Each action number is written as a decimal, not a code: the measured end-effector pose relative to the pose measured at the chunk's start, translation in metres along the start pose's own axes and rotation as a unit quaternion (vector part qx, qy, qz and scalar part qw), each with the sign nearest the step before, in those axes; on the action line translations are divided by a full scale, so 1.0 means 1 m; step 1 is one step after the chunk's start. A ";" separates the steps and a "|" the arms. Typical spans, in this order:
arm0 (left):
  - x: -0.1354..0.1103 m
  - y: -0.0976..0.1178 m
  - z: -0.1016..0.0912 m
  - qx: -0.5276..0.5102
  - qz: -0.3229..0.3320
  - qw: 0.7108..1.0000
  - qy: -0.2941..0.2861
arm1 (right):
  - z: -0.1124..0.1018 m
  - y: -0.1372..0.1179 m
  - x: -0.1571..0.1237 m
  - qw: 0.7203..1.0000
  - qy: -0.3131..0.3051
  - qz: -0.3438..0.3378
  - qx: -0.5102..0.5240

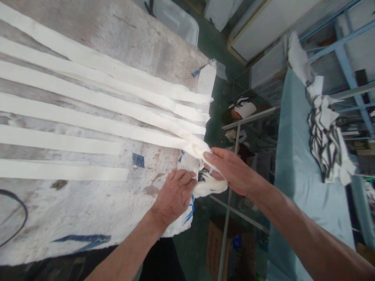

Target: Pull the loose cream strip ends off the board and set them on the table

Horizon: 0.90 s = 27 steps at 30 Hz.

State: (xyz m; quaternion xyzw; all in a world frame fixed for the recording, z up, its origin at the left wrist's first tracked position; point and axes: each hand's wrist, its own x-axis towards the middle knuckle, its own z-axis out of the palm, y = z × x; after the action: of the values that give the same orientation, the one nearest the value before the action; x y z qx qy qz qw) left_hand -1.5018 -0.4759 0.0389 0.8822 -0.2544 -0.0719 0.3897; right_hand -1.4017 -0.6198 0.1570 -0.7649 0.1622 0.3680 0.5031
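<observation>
Long white fabric strips (88, 109) lie side by side along a worn, whitish table (164, 58). At the table's right end, the ends of two or more strips come together in a twisted bunch. My right hand (227, 168) is closed round this white fabric bunch (196, 146), thumb on top, just past the table edge. A loose loop of the fabric (211, 188) hangs below it, with frayed threads showing. My left hand (175, 193) rests at the table edge with its fingers curled against the loop's other side; its fingertips are partly hidden.
Two shorter white strips (64, 173) lie nearer me. A black cable (25, 218) curves at the left edge. To the right stand a metal frame (238, 136), a cardboard box (215, 246) and a light-blue covered table (307, 210) bearing a black-and-white fabric pile (325, 136).
</observation>
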 end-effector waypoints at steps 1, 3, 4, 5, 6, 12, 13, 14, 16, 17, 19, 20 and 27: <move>0.000 0.000 0.001 -0.001 -0.002 1.000 0.001 | -0.001 -0.008 0.000 1.000 -0.004 -0.002 0.002; -0.002 -0.002 0.003 -0.017 -0.004 1.000 0.020 | -0.003 -0.023 0.000 1.000 -0.022 -0.001 -0.017; -0.002 -0.003 0.004 -0.035 -0.003 0.999 0.040 | -0.005 -0.029 0.002 0.999 -0.028 0.000 -0.032; -0.003 -0.005 0.004 -0.060 0.002 0.996 0.063 | -0.006 -0.033 0.003 0.998 -0.030 0.002 -0.047; -0.004 -0.006 0.004 -0.092 0.008 0.992 0.089 | -0.007 -0.034 0.006 0.998 -0.029 0.004 -0.061; -0.003 -0.004 -0.016 -0.376 -0.098 0.901 0.195 | -0.022 -0.023 0.026 0.993 -0.067 0.048 -0.087; -0.002 -0.001 -0.019 -0.428 -0.146 0.870 0.198 | -0.025 -0.022 0.029 0.992 -0.079 0.057 -0.085; 0.000 0.001 -0.022 -0.470 -0.190 0.837 0.204 | -0.027 -0.021 0.031 0.991 -0.088 0.064 -0.082; 0.005 0.006 -0.025 -0.513 -0.250 0.785 0.240 | -0.031 -0.024 0.034 0.991 -0.091 0.069 -0.076; 0.008 0.007 -0.025 -0.514 -0.265 0.773 0.260 | -0.033 -0.026 0.035 0.991 -0.089 0.069 -0.076; 0.017 0.009 -0.023 -0.503 -0.272 0.769 0.284 | -0.034 -0.032 0.035 0.990 -0.092 0.070 -0.080; 0.021 0.010 -0.021 -0.498 -0.272 0.772 0.286 | -0.034 -0.035 0.035 0.990 -0.095 0.071 -0.082; 0.051 0.025 0.000 -0.439 -0.298 0.792 0.300 | -0.024 -0.040 0.034 0.989 -0.104 0.076 -0.069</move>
State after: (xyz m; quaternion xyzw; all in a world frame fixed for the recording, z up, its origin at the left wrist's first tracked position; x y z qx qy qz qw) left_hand -1.4675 -0.5160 0.0611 0.6252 0.2104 -0.0200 0.7513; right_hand -1.3443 -0.6191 0.1641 -0.7409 0.1404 0.4933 0.4336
